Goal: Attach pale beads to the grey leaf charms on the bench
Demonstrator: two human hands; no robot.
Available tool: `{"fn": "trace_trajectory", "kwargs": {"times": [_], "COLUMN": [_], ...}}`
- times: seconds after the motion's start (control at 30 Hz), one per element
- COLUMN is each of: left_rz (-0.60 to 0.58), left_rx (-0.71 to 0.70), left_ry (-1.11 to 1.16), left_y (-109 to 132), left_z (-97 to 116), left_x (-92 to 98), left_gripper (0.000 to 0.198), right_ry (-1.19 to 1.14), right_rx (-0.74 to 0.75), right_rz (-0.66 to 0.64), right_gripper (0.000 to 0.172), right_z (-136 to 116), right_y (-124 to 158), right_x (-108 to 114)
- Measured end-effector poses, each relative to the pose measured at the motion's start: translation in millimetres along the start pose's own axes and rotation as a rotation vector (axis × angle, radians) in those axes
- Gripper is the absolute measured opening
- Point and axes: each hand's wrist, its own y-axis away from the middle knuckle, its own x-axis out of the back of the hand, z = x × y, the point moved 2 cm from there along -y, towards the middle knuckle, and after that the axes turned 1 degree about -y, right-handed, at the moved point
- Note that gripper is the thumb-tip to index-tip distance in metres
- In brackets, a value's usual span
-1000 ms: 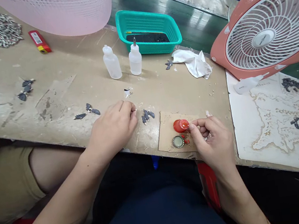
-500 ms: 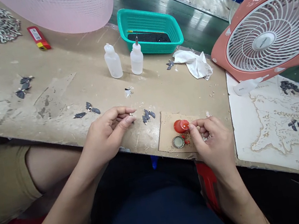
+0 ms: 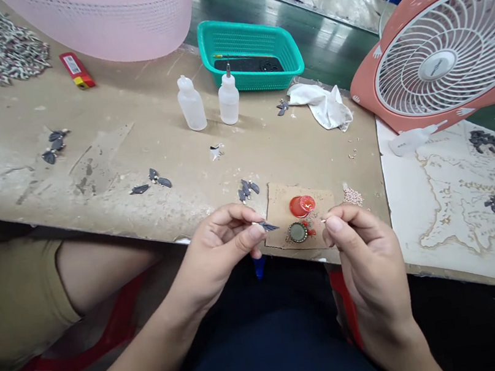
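Between the thumb and fingers of my left hand [image 3: 222,245] is a dark grey wing-shaped piece [image 3: 269,226], its pointed end toward the right. My right hand [image 3: 366,248] pinches a tiny pale piece [image 3: 324,220], too small to name, at its fingertips. Between and beyond the hands, a cardboard square [image 3: 277,196] bears a small red cup [image 3: 298,207] and a crown bottle cap [image 3: 298,232] with red bits beside it. A heap of tiny pinkish beads [image 3: 352,196] lies just beyond my right hand. More grey wing pieces [image 3: 247,189] lie past my left hand.
Two squeeze bottles [image 3: 192,108] stand before a green basket [image 3: 254,79]. Beyond are a pink basket [image 3: 136,34], a red-and-yellow box [image 3: 76,70] and a white cloth [image 3: 321,103]. A pink fan [image 3: 434,67] stands at right, above a map-printed sheet [image 3: 454,198]. People sit on either side.
My left hand has moved right and nearer to me, bringing the wing piece into clear sight. My right hand has left the red cup and drawn back toward me with the tiny piece.
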Motion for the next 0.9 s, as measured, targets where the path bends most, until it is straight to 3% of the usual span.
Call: {"fn": "trace_trajectory", "kwargs": {"times": [0.3,0.53,0.9], "left_rz": [-0.035,-0.046,-0.056], "left_rx": [-0.047,-0.058,-0.042], "left_ry": [-0.013,-0.032,-0.012], "left_y": [17.2,21.6,22.0], "left_z": [-0.6,-2.1,-5.8], "left_x": [-30.1,-38.8,-47.0], "left_gripper": [0.016,0.021,0.023], "right_ry": [-0.017,0.111,0.111], "right_rx": [0.102,0.165,0.152], "right_rz": [-0.042,-0.054,-0.033], "right_gripper": [0.005,0.006,0.006], "right_z": [-17.1,-18.0,-13.5], "right_y": [26.7,28.4,32.2], "right_x": [-15.0,-11.9,-6.9]}}
